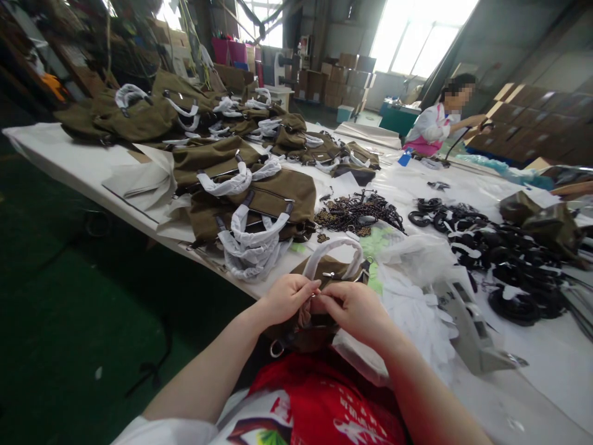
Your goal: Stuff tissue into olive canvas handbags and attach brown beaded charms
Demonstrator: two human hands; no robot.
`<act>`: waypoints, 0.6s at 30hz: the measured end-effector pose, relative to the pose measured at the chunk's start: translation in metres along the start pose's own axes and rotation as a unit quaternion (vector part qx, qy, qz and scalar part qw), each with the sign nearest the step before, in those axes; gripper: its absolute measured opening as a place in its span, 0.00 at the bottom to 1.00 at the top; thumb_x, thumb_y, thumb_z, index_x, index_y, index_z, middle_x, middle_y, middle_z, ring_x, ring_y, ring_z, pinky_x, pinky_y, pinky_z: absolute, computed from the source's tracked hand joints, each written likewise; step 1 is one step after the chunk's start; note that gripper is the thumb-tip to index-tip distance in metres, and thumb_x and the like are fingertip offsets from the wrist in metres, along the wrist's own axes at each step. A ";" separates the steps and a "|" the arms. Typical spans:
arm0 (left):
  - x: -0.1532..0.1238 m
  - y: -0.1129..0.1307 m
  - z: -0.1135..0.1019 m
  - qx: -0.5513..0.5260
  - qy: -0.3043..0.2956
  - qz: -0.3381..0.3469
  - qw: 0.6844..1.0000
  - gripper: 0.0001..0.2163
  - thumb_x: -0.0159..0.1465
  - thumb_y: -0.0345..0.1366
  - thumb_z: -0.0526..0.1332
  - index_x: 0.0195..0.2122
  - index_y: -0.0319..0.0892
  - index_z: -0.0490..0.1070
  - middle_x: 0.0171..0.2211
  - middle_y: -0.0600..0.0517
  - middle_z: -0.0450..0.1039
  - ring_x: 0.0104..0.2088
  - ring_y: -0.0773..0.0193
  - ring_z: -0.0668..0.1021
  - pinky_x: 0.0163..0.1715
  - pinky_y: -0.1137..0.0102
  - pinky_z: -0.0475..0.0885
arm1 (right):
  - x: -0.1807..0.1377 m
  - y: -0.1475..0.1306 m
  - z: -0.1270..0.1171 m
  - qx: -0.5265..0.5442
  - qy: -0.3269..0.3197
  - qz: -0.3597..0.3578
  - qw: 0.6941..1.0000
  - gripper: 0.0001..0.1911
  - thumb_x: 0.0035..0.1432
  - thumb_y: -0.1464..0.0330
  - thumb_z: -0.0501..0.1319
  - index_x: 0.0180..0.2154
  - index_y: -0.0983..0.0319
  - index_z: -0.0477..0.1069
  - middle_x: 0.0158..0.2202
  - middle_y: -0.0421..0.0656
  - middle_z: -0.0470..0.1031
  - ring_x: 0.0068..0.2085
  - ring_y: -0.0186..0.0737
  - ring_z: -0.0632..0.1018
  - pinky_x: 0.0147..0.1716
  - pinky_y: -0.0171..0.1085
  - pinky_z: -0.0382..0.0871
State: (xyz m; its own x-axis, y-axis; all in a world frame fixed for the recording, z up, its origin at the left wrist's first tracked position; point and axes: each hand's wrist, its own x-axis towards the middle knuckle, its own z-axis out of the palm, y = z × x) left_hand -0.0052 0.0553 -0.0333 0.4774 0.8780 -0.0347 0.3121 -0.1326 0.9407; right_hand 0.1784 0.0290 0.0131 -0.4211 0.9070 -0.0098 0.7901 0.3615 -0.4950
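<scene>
An olive-brown bag [324, 269] with paper-wrapped handles rests at the table's near edge against my lap. Both hands meet over its top. My left hand [287, 296] is closed in a pinch on a small part of the bag. My right hand [354, 309] is also pinched shut, fingertips touching the same spot. What exactly they pinch is too small to make out. A metal ring [277, 349] hangs from the bag below my left hand.
Several finished olive bags [259, 198] with white-wrapped handles pile across the white table [69, 161]. Dark beaded chains [356, 213] and black straps [500, 253] lie to the right, with white wrapping paper [417, 309]. Another person [440, 120] works at the far end. Green floor lies left.
</scene>
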 end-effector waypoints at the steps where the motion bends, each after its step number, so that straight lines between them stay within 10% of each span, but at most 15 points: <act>1: 0.000 -0.001 0.000 0.011 0.005 0.010 1.000 0.27 0.67 0.54 0.50 0.23 0.37 0.74 0.18 0.51 0.72 0.21 0.67 0.75 0.24 0.76 0.67 | 0.000 -0.001 0.004 0.003 -0.002 -0.007 1.000 0.16 0.63 0.66 0.55 0.26 0.60 0.74 0.26 0.39 0.77 0.27 0.33 0.73 0.27 0.33 0.55; 9: -0.011 -0.004 0.002 -0.210 -0.013 -0.039 0.977 0.23 0.62 0.49 0.61 0.53 0.39 0.72 0.24 0.53 0.75 0.20 0.69 0.73 0.22 0.74 0.68 | -0.015 -0.003 0.011 0.003 -0.009 -0.013 1.000 0.12 0.65 0.68 0.56 0.31 0.58 0.76 0.32 0.39 0.80 0.33 0.36 0.76 0.32 0.33 0.59; 18: -0.012 0.002 0.009 -0.302 -0.055 -0.045 0.951 0.23 0.64 0.50 0.59 0.49 0.36 0.72 0.11 0.62 0.59 0.12 0.74 0.61 0.18 0.77 0.62 | -0.030 0.001 0.013 0.030 0.065 0.016 0.997 0.14 0.68 0.68 0.52 0.40 0.58 0.76 0.36 0.44 0.76 0.37 0.39 0.76 0.38 0.36 0.66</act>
State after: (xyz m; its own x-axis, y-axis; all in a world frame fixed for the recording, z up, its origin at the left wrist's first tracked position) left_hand -0.0031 0.0405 -0.0338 0.5649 0.8151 -0.1284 -0.1559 0.2582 0.9534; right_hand 0.1861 -0.0001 0.0014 -0.3309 0.9399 0.0839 0.7728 0.3209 -0.5475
